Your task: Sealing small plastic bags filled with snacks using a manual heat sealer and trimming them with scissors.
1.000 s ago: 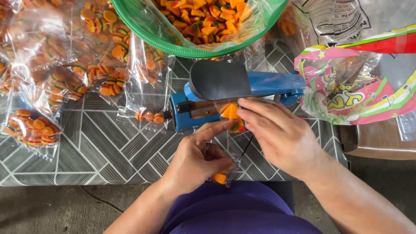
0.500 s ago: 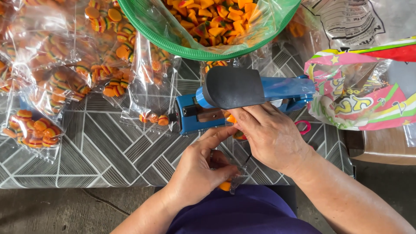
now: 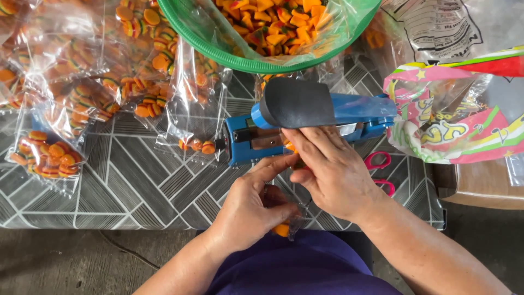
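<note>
Patterned grey desk (image 3: 136,191) seen from above, crowded with sealed clear packets of orange candy (image 3: 49,158) at left, a green basin (image 3: 218,52) of loose candy at the top edge, and a printed plastic bag (image 3: 464,125) at right; pink scissors (image 3: 382,169) lie just beside the right wrist. At centre stands a blue sealer (image 3: 305,120), its dark lever arm raised. Both hands are closed on one small clear bag (image 3: 286,218) of candy, held at the near desk edge directly in front of the sealer: the left hand (image 3: 248,210) pinches its lower part, the right hand (image 3: 333,175) grips its upper end near the sealing bar. Judged step: aligning the bag mouth with the bar. Sealing would call for a flat, uncreased mouth laid across the bar and one hand freed for the lever.
</note>
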